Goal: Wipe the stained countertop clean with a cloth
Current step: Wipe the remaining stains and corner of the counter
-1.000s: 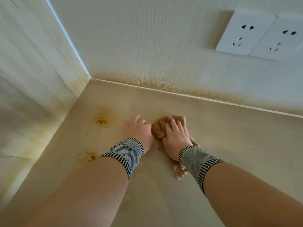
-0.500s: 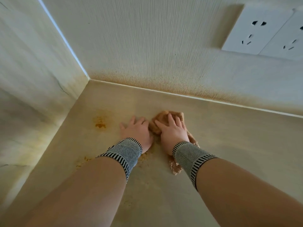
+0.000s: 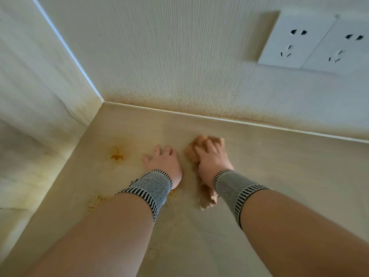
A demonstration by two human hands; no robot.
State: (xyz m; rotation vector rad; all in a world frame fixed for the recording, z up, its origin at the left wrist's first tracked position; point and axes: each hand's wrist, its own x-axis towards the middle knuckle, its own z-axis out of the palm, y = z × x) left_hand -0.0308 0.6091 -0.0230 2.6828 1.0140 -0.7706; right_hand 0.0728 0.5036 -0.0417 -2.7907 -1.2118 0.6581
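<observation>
Nearest, two bare forearms reaching forward over the beige counter (image 3: 279, 160), each with a grey knit wrist band edged in black-and-white stripes: left wrist band (image 3: 148, 189), right wrist band (image 3: 235, 188); beside the left band, a faint patch of orange specks (image 3: 95, 201) on the counter. Further on, the left hand (image 3: 162, 161) laid flat, palm down, fingers spread and holding nothing; just to its right, not touching it, the right hand (image 3: 212, 159) pressed down on a tan cloth (image 3: 201, 143), fingers spread over the top of it. Cloth bunched under the palm, one end showing past the fingertips, the other trailing back beside the right wrist as a frayed tail; whole cloth lying on the counter, in the middle of the view, short of the back wall. Left of the left hand, well apart, a darker orange stain (image 3: 116, 155) near the side wall (image 3: 40, 116). Beyond, the counter's rear edge meeting the ribbed back wall (image 3: 179, 56), with a band of brownish speckling (image 3: 179, 105) just above the seam; high on the right, two white wall sockets (image 3: 317, 43) side by side.
</observation>
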